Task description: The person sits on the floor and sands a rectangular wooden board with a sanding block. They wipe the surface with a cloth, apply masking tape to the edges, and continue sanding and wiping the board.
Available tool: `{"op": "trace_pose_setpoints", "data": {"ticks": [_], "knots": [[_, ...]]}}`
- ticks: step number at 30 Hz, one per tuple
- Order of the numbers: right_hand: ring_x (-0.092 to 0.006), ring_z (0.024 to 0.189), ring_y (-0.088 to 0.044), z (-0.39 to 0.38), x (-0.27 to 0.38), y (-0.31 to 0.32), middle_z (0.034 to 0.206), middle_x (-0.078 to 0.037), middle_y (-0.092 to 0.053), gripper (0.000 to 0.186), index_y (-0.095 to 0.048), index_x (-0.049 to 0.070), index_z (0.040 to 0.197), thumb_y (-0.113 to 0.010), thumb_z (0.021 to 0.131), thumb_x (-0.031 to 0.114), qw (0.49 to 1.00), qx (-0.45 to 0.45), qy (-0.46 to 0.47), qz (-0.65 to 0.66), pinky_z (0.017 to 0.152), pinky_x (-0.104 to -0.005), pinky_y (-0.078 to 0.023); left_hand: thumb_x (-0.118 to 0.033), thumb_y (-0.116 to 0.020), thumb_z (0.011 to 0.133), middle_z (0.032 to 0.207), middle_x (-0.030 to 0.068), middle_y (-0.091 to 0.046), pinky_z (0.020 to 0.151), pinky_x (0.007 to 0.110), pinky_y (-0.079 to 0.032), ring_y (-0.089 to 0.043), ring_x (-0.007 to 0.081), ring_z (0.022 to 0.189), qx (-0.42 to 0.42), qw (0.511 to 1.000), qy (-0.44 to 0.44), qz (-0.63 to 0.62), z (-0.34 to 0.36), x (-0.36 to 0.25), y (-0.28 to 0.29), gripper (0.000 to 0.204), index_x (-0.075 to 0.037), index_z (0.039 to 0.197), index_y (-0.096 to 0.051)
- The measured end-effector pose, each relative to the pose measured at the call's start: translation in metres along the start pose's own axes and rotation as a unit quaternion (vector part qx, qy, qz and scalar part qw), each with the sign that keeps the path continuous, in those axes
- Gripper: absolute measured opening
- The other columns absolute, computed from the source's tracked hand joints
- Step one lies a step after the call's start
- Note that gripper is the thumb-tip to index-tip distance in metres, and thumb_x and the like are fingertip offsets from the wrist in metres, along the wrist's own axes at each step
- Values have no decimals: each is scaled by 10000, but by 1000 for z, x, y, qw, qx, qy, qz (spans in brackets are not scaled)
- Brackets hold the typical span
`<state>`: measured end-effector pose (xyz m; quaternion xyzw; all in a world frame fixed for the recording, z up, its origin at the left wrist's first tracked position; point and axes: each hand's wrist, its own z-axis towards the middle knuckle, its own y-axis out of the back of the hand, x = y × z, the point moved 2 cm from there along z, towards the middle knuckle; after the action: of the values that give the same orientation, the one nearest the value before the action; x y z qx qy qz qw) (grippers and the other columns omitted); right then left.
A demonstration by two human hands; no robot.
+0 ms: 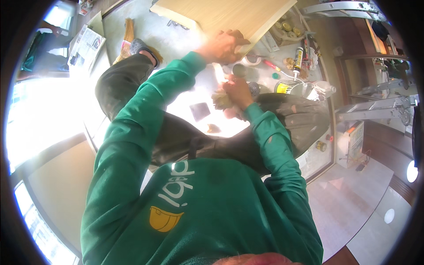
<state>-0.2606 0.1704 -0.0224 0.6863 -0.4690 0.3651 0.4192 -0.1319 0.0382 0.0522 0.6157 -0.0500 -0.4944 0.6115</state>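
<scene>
A light wood-grain panel [238,15] reaches in from the top, its near corner toward me. At its near edge is my left hand [223,46], with bent fingers gripping the edge. Lower and to the right, my right hand [238,92] is closed around a pale yellowish bundle [222,100] that looks frayed, like bristles or a rag; its exact kind cannot be made out. Just beyond this hand stands a small greyish cup-like container [239,70]. Between my legs, a dark square piece [200,111] lies on the brightly lit floor.
To the right are a roll of tape [251,59], a red-handled tool [271,66], a sealant cartridge [298,57] and a white and yellow tub [289,88]. A straw broom [128,37] lies by my left foot. Metal ladders [375,110] stand far right. Another person [48,46] is at upper left.
</scene>
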Motion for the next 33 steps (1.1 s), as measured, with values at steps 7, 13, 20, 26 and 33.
{"op": "trace_pose_setpoints", "data": {"ticks": [7, 13, 20, 26, 33], "knots": [[-249, 891, -706, 5, -7, 5, 992, -195, -732, 513, -610, -5, 1278, -668, 822, 222, 1000, 0, -6, -21, 813, -349, -535, -428, -771, 693, 1259, 113, -542, 959, 456, -413, -509, 318, 1174, 9, 988, -72, 134, -8, -13, -10, 654, -177, 1286, -650], [-261, 889, -707, 3, 9, 9, 980, -175, -734, 600, -545, 13, 1355, -684, 817, 238, 998, -12, -15, -57, 808, -354, -537, -312, -770, 708, 1350, 96, -535, 1062, 490, -374, -499, 315, 1255, 23, 985, -104, 135, -26, -12, 4, 552, -181, 1237, -686], [-273, 878, -705, 13, 0, 6, 961, -176, -730, 608, -522, 37, 1385, -697, 827, 202, 997, -10, 1, -80, 807, -364, -538, -233, -787, 766, 1179, 123, -668, 923, 371, -505, -654, 276, 1078, -214, 968, 71, -109, -78, -10, 45, 457, -96, 1196, -715], [-217, 857, -709, 12, -3, -1, 1041, -178, -736, 611, -513, 25, 1392, -742, 829, 95, 999, -1, -10, -34, 797, -332, -558, -209, -706, 788, 808, 191, -727, 726, 361, -554, -701, 254, 725, -235, 804, 508, -201, -182, 104, -29, 252, 11, 896, -764], [-233, 981, -695, 3, -1, -5, 1301, -247, -624, 676, -443, 88, 1476, -718, 859, 51, 994, -50, 27, -96, 832, -324, -561, -266, -684, 764, 1070, 226, -696, 851, 441, -551, -682, 383, 985, 127, 843, 523, -12, -253, 125, -160, 353, -12, 1009, -676]]}}
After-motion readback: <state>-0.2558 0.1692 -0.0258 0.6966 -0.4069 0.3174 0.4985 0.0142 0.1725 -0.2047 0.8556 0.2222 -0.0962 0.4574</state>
